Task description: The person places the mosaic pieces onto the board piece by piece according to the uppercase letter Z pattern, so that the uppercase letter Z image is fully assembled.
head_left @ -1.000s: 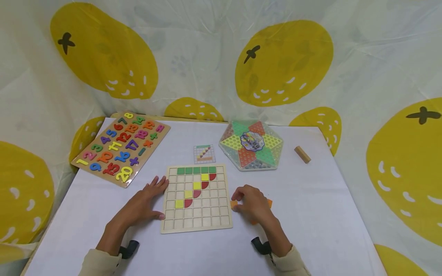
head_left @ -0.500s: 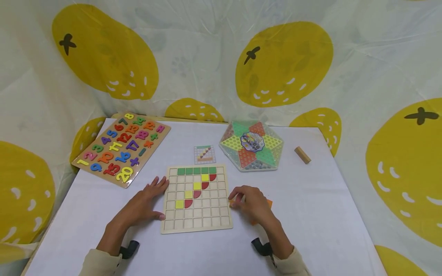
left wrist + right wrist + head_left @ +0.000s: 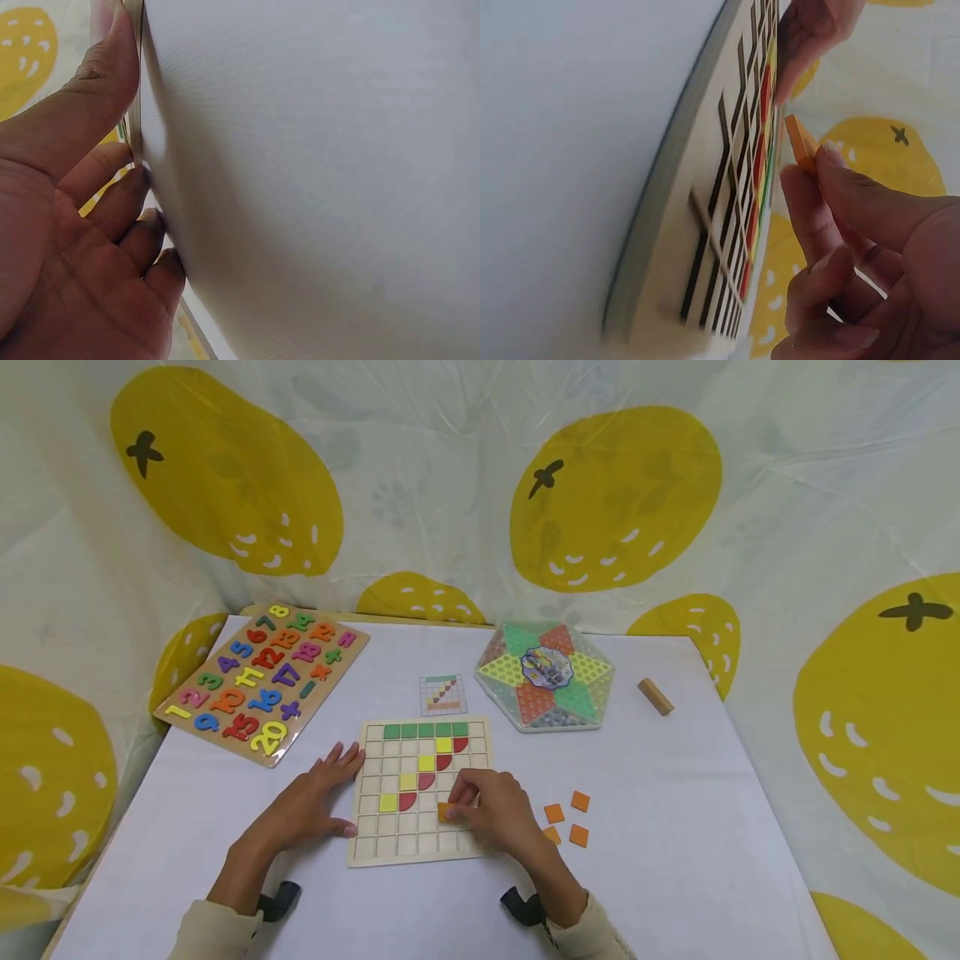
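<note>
My right hand (image 3: 495,810) pinches an orange square tile (image 3: 802,144) between thumb and index finger, held over the lower right part of the wooden grid board (image 3: 375,852). With fingers spread, my left hand (image 3: 309,802) rests along the board's left edge; in the left wrist view its thumb and fingertips (image 3: 154,221) touch that edge. Green tiles (image 3: 426,730) fill part of the board's top row. Yellow squares (image 3: 407,782) and red quarter-round tiles (image 3: 426,781) step diagonally down to the left. Several loose orange tiles (image 3: 579,836) lie right of the board, near my right wrist.
A small pattern card (image 3: 442,695) lies just behind the board. Farther back is a hexagonal star-patterned game board (image 3: 546,677). A number puzzle board (image 3: 262,681) sits at the back left, and a small wooden block (image 3: 656,697) at the right.
My right hand has moved left from beside the board to over it, carrying an orange tile. This uncovers the loose orange tiles. My left hand has stayed at the board's edge.
</note>
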`<state>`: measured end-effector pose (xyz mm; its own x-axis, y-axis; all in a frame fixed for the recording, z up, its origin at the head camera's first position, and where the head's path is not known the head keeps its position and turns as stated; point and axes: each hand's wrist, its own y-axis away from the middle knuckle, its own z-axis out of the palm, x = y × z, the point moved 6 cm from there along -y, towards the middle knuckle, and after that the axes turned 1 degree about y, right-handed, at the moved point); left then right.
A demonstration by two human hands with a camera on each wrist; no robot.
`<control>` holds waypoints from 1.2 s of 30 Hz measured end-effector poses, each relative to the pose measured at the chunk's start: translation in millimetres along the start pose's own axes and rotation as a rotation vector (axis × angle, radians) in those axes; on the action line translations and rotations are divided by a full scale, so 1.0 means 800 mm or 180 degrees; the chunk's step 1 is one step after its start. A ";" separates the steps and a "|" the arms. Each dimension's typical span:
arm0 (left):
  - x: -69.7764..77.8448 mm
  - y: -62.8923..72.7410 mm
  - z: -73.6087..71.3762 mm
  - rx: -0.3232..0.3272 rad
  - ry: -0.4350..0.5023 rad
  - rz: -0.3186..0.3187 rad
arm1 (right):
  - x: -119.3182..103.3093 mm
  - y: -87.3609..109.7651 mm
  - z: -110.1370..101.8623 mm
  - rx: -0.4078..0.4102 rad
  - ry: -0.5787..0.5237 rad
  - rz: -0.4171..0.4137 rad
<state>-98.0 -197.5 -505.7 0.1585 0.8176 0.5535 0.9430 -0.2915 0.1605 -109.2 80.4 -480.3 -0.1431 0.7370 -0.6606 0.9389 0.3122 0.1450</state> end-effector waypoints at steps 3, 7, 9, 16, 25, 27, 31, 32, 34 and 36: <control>0.001 0.000 -0.001 0.0005 -0.0012 0.0022 | -0.013 -0.004 0.014 0.0005 -0.0067 -0.0020; 0.001 0.001 -0.001 -0.0021 -0.0009 0.0014 | -0.029 -0.011 0.029 -0.0003 -0.0077 -0.0100; 0.000 0.001 -0.001 -0.0025 -0.0005 0.0016 | -0.037 -0.015 0.037 -0.0026 -0.0034 -0.0159; -0.002 0.001 -0.001 0.0001 0.0017 0.0069 | -0.059 -0.024 0.065 -0.0121 0.0056 -0.0181; -0.004 0.000 0.002 -0.0001 0.0038 0.0066 | -0.073 -0.031 0.083 -0.0067 0.0279 -0.0201; -0.004 0.000 0.001 -0.0005 0.0034 0.0068 | -0.075 -0.030 0.085 -0.0067 0.0346 -0.0227; -0.005 0.001 0.002 -0.0022 0.0064 0.0059 | -0.074 -0.029 0.084 -0.0117 0.0366 -0.0263; -0.005 0.000 0.002 -0.0025 0.0064 0.0061 | -0.073 -0.028 0.083 -0.0133 0.0334 -0.0271; -0.005 0.000 0.001 -0.0038 0.0081 0.0061 | -0.069 -0.027 0.079 -0.0156 0.0252 -0.0289; -0.005 0.000 0.001 -0.0030 0.0079 0.0075 | -0.063 -0.024 0.073 -0.0135 0.0169 -0.0279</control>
<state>-98.6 -200.1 -508.4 0.1733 0.7978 0.5775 0.9362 -0.3155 0.1549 -101.4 2.2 -492.7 -0.2416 0.7361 -0.6322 0.9080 0.4012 0.1202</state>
